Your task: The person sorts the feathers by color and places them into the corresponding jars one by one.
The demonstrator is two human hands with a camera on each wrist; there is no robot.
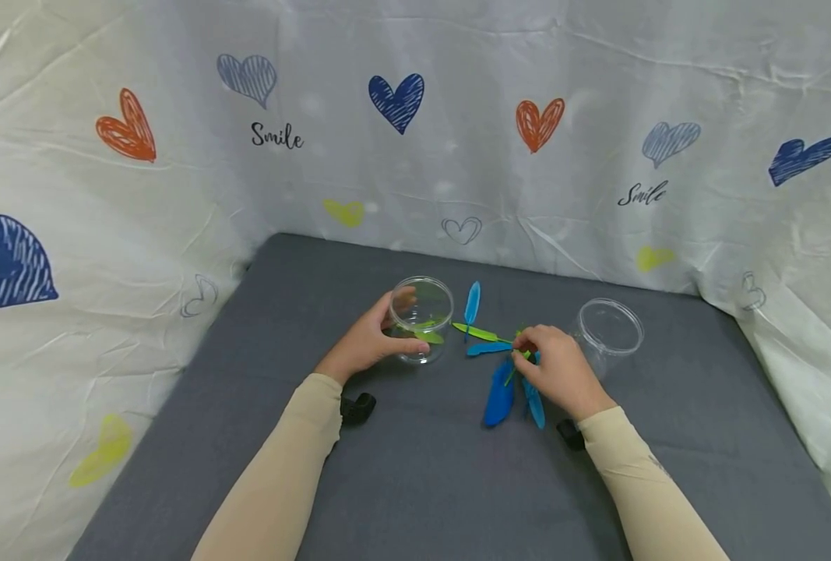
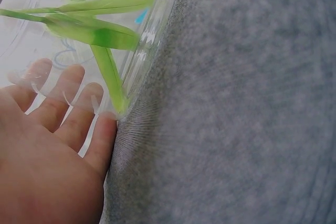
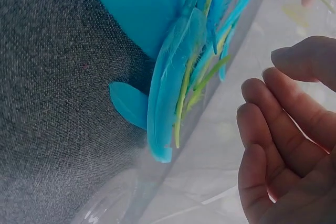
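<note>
My left hand (image 1: pixel 367 344) grips a clear round plastic jar (image 1: pixel 420 304), thumb on the near side and fingers around the far side. Several green feathers (image 2: pixel 97 31) lie inside that jar, crossing one another in the left wrist view. Over a loose pile of blue and green feathers on the cloth hovers my right hand (image 1: pixel 561 368). In the right wrist view its fingers are loosely bent, with a gap between thumb and fingertips and nothing held. A wide dark-blue feather (image 1: pixel 499 393) lies below the pile, and a light-blue feather (image 3: pixel 173 87) shows close up.
A second clear jar (image 1: pixel 611 331) stands just right of my right hand. The grey cloth-covered table (image 1: pixel 415 483) runs back to a white curtain (image 1: pixel 471 179) printed with hearts. Black straps (image 1: pixel 359 408) are at both wrists.
</note>
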